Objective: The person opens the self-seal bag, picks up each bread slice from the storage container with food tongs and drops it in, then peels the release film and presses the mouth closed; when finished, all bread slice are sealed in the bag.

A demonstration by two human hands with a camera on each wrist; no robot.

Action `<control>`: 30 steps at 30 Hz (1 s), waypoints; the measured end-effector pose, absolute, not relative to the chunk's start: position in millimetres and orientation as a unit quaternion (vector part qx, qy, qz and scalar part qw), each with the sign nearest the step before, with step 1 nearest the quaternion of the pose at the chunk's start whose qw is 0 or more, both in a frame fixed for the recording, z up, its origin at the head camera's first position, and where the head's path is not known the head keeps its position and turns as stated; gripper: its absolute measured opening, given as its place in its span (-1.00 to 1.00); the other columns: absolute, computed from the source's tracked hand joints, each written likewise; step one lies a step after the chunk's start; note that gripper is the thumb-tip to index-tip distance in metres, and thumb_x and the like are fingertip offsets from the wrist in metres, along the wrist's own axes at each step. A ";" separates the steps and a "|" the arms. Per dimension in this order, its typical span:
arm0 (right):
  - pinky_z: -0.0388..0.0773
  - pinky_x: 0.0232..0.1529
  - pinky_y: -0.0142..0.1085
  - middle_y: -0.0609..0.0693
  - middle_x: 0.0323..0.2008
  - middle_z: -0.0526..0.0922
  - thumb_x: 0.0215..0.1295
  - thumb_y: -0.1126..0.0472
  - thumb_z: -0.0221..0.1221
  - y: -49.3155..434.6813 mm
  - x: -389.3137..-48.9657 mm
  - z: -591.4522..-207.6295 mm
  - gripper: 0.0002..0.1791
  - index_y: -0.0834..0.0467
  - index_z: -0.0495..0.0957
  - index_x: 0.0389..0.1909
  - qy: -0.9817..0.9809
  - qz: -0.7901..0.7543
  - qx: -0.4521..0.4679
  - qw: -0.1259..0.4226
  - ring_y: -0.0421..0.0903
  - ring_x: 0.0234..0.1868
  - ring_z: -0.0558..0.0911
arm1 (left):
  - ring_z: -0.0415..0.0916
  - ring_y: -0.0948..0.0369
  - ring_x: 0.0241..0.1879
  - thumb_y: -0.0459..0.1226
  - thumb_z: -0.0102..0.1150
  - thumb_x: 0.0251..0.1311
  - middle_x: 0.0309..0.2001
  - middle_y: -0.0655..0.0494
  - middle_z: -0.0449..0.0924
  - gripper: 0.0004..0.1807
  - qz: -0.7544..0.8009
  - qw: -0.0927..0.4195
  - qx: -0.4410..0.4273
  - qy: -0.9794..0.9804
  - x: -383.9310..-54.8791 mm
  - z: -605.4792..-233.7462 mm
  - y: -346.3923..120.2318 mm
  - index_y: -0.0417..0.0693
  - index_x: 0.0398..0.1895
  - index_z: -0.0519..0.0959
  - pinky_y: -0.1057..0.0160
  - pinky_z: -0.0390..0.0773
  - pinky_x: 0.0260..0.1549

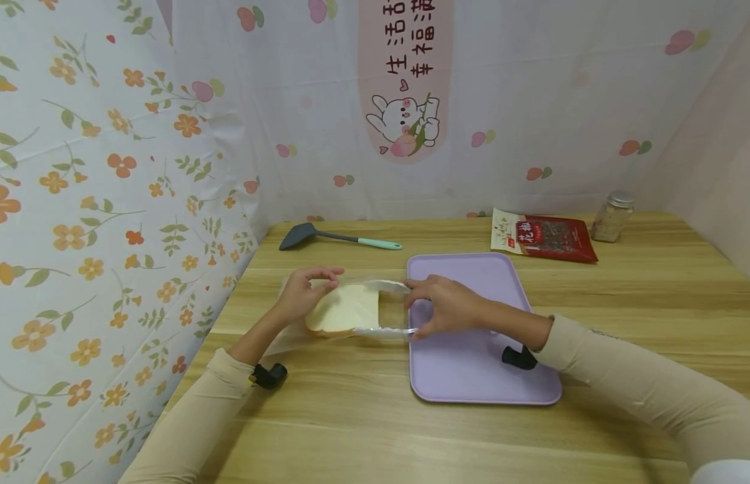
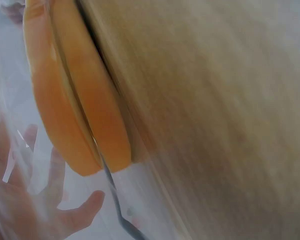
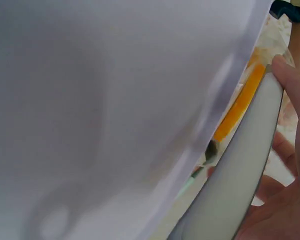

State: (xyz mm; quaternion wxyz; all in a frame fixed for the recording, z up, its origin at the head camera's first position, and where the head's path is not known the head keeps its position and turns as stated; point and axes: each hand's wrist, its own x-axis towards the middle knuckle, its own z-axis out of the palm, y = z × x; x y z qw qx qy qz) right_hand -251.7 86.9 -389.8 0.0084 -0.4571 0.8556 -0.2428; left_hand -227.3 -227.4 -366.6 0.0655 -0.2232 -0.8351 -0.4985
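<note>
Two stacked slices of white bread with orange-brown crusts lie on the table inside a clear plastic bag. At the bag's left part is my left hand, its thumb and index finger pinching the film above the bread. In the left wrist view the other fingers show spread through the plastic, beside the crusts. My right hand holds the bag's right end, thumb on the near edge and fingers on the far one. A pale tapering band meets its thumb; its kind is unclear.
A lilac tray lies under my right hand, its left rim beside the bag. Behind are a grey spatula with a mint handle, a red spice packet and a glass jar. Patterned cloth hangs at the back.
</note>
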 end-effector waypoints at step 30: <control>0.44 -0.52 -0.42 -0.01 0.13 0.65 -0.12 0.00 0.57 101.7 -227.4 -396.9 -0.67 -0.05 0.69 -0.33 0.829 -0.166 -0.514 -0.146 -0.24 -0.35 0.53 | 0.54 -0.15 0.14 -0.49 0.23 0.26 0.01 -0.25 0.66 -0.92 -0.469 0.074 -0.203 -0.856 -251.5 -396.0 -236.1 -0.35 -0.40 0.62 -0.10 0.53 0.05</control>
